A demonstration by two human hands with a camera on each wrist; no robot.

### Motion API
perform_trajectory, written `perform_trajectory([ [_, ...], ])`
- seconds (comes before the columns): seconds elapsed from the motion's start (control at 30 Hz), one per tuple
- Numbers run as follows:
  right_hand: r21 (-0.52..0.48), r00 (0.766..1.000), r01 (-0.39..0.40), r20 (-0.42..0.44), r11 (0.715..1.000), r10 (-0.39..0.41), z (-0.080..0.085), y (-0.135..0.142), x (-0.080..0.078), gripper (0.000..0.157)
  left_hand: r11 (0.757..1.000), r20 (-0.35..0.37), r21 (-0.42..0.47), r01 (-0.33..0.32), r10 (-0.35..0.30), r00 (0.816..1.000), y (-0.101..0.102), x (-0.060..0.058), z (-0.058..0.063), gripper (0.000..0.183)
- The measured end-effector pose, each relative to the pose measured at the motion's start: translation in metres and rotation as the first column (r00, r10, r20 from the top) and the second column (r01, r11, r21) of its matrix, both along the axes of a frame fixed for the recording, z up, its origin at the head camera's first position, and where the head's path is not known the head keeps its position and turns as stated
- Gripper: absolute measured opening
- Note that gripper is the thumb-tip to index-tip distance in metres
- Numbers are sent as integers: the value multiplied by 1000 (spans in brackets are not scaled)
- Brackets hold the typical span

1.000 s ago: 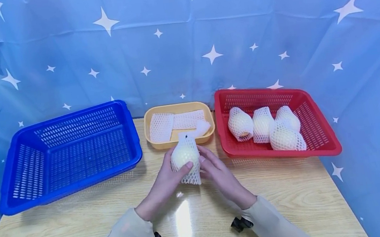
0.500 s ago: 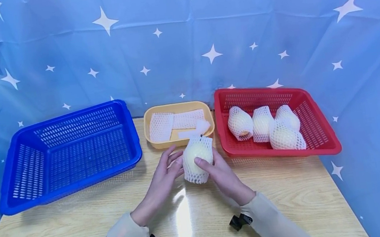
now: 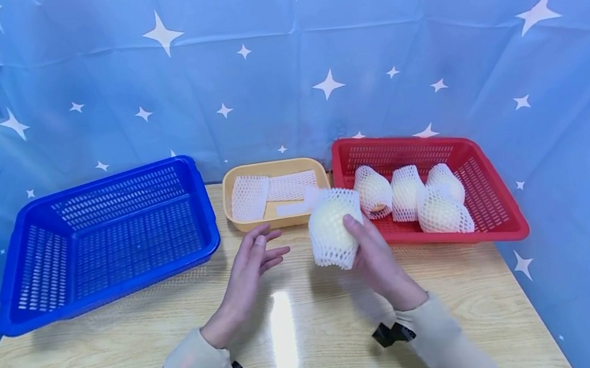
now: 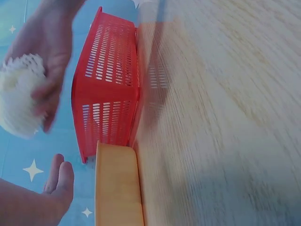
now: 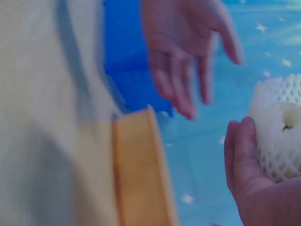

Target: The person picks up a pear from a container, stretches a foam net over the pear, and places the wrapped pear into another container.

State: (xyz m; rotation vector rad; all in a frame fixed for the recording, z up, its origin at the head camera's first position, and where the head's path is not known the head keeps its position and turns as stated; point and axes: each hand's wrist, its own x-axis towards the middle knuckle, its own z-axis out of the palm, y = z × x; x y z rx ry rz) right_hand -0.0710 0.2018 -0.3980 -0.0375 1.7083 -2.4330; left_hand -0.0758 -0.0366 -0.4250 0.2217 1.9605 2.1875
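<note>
My right hand point(image 3: 380, 260) grips a pale pear point(image 3: 334, 225) wrapped in a white foam net, thumb on its near side. It holds the pear above the table, close to the left front corner of the red basket point(image 3: 448, 239). In the right wrist view the pear point(image 5: 287, 136) shows a dark stem inside the net's open end. My left hand point(image 3: 247, 271) hovers over the table in front of the yellow tray point(image 3: 231, 208), fingers extended and nothing in them. Several more netted pears point(image 3: 408, 193) lie inside the red basket.
White foam nets point(image 3: 251, 197) lie in the yellow tray, at the back middle between the two baskets. A blue basket point(image 3: 135, 242) with nothing visible in it stands at the left. A blue star-patterned cloth point(image 3: 278, 55) hangs behind the wooden table point(image 3: 127, 355).
Both hands were at the netted pear; the left has let go of it. My right hand has carried the pear to the right and raised it, towards the red basket.
</note>
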Motion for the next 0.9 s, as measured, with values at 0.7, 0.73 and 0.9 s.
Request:
perform_trajectory([
  [0.7,928,999,0,20,372,-50,39,124,-44,113,976,-26,-209,-64,60,998,-26,-12,-10,55],
  [0.73,946,999,-9,23,323,-40,39,125,-45,116,973,-29,-222,-67,62,998,-27,-12,-11,54],
  [0.9,993,997,-79,79,90,0,35,126,-49,119,957,-75,-277,-83,64,995,-29,-12,-12,50],
])
